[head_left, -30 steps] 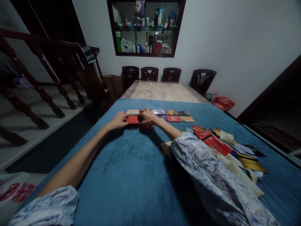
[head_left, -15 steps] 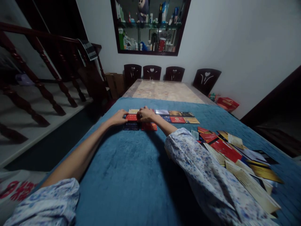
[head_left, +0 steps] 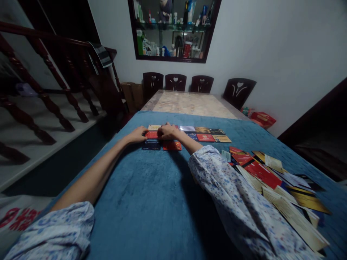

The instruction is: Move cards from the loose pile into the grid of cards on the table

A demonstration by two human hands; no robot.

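A red card (head_left: pixel 152 135) lies in the left part of a laid-out grid of cards, gripped at its sides by both hands. My left hand (head_left: pixel 137 134) has its curled fingers at the left edge. Bent over the right end, my right hand (head_left: pixel 167 131) hides part of that card and its neighbours. Behind it shows a pale yellow card (head_left: pixel 154 127); in front are a dark blue card (head_left: pixel 151 146) and another red card with gold marks (head_left: pixel 172 146). Farther right in the grid are a silvery card (head_left: pixel 187 128), a red card (head_left: pixel 205 138) and a yellowish card (head_left: pixel 222 138).
A loose, overlapping heap of cards (head_left: pixel 260 171) spreads over the right side of the blue cloth (head_left: pixel 135 202). Beyond the cloth is the bare marbled tabletop (head_left: pixel 195 103), with several dark chairs (head_left: pixel 175 83) behind. A wooden stair railing (head_left: pixel 62 81) stands left.
Both hands stay at the red card with almost no movement. The view has shifted very slightly.
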